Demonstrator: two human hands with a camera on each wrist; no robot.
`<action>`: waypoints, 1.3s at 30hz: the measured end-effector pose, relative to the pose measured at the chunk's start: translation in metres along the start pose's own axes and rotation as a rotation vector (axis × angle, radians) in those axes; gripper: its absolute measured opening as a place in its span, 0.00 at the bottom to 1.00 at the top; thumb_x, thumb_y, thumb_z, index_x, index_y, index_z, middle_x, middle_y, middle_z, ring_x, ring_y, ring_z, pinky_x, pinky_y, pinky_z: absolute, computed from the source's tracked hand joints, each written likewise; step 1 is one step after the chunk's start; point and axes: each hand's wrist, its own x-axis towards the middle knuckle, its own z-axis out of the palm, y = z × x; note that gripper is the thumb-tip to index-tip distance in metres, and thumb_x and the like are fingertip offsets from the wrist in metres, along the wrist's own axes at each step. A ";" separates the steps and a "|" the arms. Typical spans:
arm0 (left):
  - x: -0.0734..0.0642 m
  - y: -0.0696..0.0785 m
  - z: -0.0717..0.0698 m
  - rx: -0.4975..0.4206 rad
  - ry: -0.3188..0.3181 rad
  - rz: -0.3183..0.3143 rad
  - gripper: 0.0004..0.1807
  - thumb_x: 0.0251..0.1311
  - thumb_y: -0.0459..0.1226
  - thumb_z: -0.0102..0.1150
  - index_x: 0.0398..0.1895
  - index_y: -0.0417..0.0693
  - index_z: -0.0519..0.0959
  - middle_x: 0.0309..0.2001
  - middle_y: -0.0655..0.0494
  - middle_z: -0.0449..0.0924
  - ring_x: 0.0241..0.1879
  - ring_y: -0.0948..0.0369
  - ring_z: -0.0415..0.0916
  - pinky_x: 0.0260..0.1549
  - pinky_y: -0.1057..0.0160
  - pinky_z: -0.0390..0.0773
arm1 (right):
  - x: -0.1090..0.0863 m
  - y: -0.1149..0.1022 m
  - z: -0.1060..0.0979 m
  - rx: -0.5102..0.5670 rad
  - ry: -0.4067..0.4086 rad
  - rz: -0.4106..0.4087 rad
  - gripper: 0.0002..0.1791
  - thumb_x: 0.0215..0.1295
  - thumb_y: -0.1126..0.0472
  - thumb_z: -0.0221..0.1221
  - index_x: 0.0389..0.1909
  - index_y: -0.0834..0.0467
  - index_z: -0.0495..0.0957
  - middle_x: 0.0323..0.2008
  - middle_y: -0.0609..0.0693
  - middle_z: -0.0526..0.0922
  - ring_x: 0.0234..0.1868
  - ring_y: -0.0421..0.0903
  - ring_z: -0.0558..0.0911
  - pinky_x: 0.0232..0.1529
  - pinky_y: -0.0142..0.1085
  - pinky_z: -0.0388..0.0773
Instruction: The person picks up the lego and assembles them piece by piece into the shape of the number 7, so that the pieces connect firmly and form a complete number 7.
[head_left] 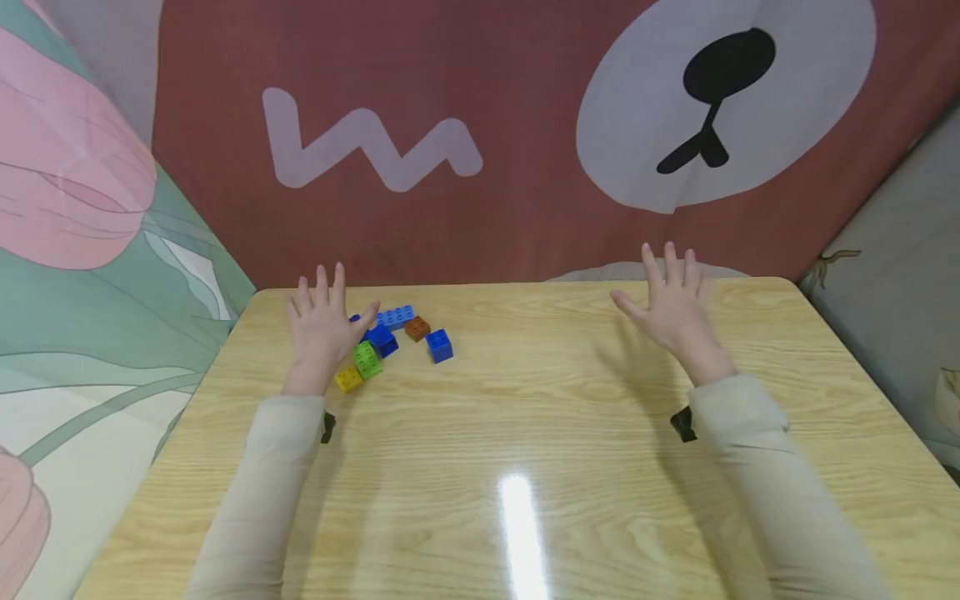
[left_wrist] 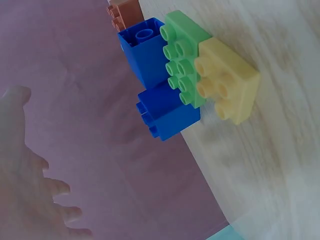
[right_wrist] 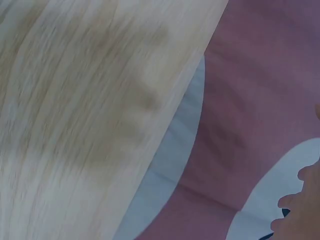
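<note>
My left hand is held above the table with its fingers spread and nothing in its grasp. Just right of it lies a group of toy building bricks: a yellow brick, a green brick, a dark blue brick, a lighter blue long brick and a brown brick. Another blue brick stands slightly apart to the right. One more blue brick shows in the left wrist view, partly hidden in the head view. Far from the bricks, my right hand hovers with spread fingers, holding nothing.
The light wooden table ends at a back edge against a reddish-brown cloth with a printed animal face. Flowered cloth hangs on the left, and a grey one on the right. Small black devices sit at both wrists.
</note>
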 end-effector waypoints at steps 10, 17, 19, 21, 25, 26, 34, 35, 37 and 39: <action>-0.001 0.000 0.000 -0.158 -0.001 0.013 0.46 0.67 0.63 0.35 0.76 0.41 0.42 0.73 0.35 0.49 0.71 0.36 0.49 0.70 0.36 0.52 | 0.007 -0.017 0.020 0.128 -0.053 -0.033 0.50 0.67 0.32 0.43 0.76 0.56 0.33 0.75 0.66 0.32 0.74 0.70 0.32 0.69 0.69 0.30; -0.004 -0.005 0.004 -0.345 -0.009 -0.026 0.41 0.70 0.60 0.35 0.72 0.37 0.53 0.70 0.35 0.59 0.68 0.39 0.58 0.66 0.39 0.62 | 0.016 -0.041 0.047 0.276 -0.055 -0.078 0.48 0.66 0.46 0.56 0.75 0.63 0.41 0.74 0.70 0.43 0.74 0.69 0.42 0.73 0.63 0.37; -0.004 -0.006 0.005 -0.384 -0.007 -0.028 0.37 0.71 0.56 0.36 0.71 0.37 0.57 0.68 0.35 0.63 0.66 0.40 0.62 0.64 0.40 0.66 | 0.018 -0.050 0.053 0.315 -0.041 -0.095 0.47 0.65 0.51 0.59 0.74 0.66 0.44 0.73 0.70 0.47 0.74 0.68 0.46 0.74 0.62 0.42; -0.004 -0.006 0.006 -0.417 -0.011 -0.029 0.32 0.73 0.51 0.37 0.69 0.37 0.60 0.64 0.35 0.67 0.63 0.41 0.67 0.60 0.42 0.71 | 0.018 -0.060 0.058 0.362 -0.040 -0.102 0.46 0.63 0.55 0.62 0.73 0.67 0.47 0.72 0.70 0.50 0.73 0.67 0.49 0.74 0.60 0.45; -0.004 -0.006 0.007 -0.491 -0.039 -0.043 0.25 0.73 0.44 0.41 0.66 0.36 0.65 0.60 0.35 0.72 0.58 0.41 0.72 0.56 0.45 0.76 | 0.020 -0.079 0.067 0.438 -0.073 -0.093 0.45 0.61 0.59 0.64 0.73 0.66 0.49 0.72 0.66 0.54 0.74 0.63 0.52 0.74 0.56 0.50; -0.004 -0.006 0.007 -0.503 -0.045 -0.044 0.24 0.73 0.42 0.43 0.65 0.36 0.67 0.59 0.34 0.73 0.57 0.41 0.72 0.56 0.45 0.76 | 0.021 -0.083 0.069 0.455 -0.085 -0.089 0.45 0.61 0.60 0.64 0.73 0.65 0.50 0.72 0.65 0.55 0.74 0.63 0.53 0.74 0.56 0.51; -0.004 -0.006 0.014 -0.551 -0.054 -0.026 0.20 0.68 0.36 0.50 0.58 0.31 0.73 0.53 0.32 0.77 0.52 0.42 0.75 0.54 0.47 0.76 | 0.020 -0.111 0.082 0.561 -0.153 -0.063 0.38 0.64 0.59 0.61 0.71 0.61 0.56 0.72 0.60 0.60 0.73 0.58 0.59 0.73 0.52 0.58; -0.004 -0.006 0.015 -0.557 -0.058 -0.026 0.20 0.68 0.36 0.51 0.57 0.31 0.73 0.52 0.32 0.77 0.52 0.42 0.75 0.55 0.47 0.76 | 0.019 -0.114 0.084 0.575 -0.158 -0.068 0.36 0.64 0.60 0.60 0.71 0.61 0.57 0.71 0.59 0.61 0.73 0.58 0.59 0.72 0.51 0.59; -0.003 -0.005 0.017 -0.568 -0.075 -0.033 0.20 0.67 0.35 0.52 0.57 0.31 0.73 0.53 0.32 0.77 0.53 0.42 0.75 0.56 0.47 0.75 | 0.018 -0.120 0.088 0.597 -0.170 -0.076 0.34 0.65 0.60 0.59 0.70 0.60 0.59 0.70 0.59 0.63 0.72 0.57 0.62 0.72 0.51 0.61; -0.002 -0.005 0.019 -0.577 -0.099 -0.046 0.20 0.67 0.35 0.52 0.58 0.32 0.73 0.54 0.33 0.76 0.54 0.43 0.74 0.58 0.47 0.73 | 0.017 -0.126 0.091 0.610 -0.178 -0.093 0.32 0.66 0.61 0.59 0.69 0.61 0.61 0.69 0.59 0.66 0.70 0.57 0.64 0.71 0.50 0.62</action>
